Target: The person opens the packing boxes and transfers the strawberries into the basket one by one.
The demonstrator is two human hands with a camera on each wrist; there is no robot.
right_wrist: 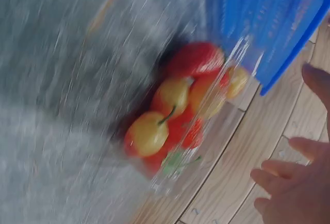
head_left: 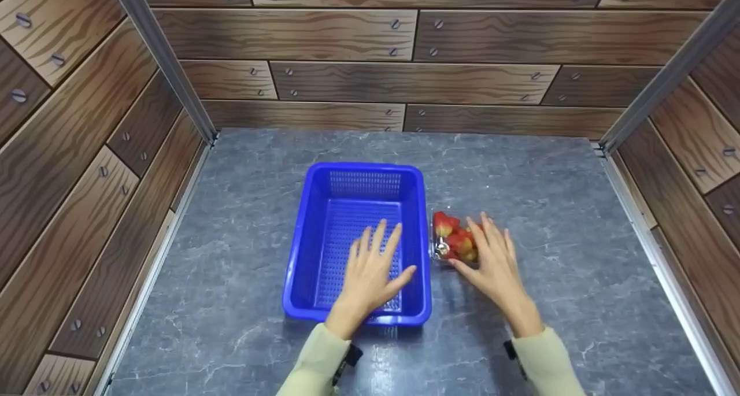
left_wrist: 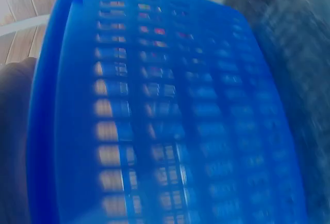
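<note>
A blue perforated plastic basket (head_left: 303, 234) stands in the middle of the grey marble-look table (head_left: 549, 199). My left hand (head_left: 378, 257) reaches over its front wall, fingers spread and straight above the basket floor, holding nothing. The left wrist view is filled by the blurred basket (left_wrist: 170, 121). Right beside the basket lies a clear plastic box of red and yellow fruit (head_left: 450, 234). My right hand (head_left: 488, 251) hovers over its right side with fingers extended. In the right wrist view the fruit box (right_wrist: 175, 110) lies beside the basket (right_wrist: 263, 23), and my fingers (right_wrist: 289, 183) are apart from it.
Wood-patterned wall panels (head_left: 404, 78) with metal corner posts close in the table at the back and on both sides. Bare grey surface lies to the left of the basket and to the right of the fruit box.
</note>
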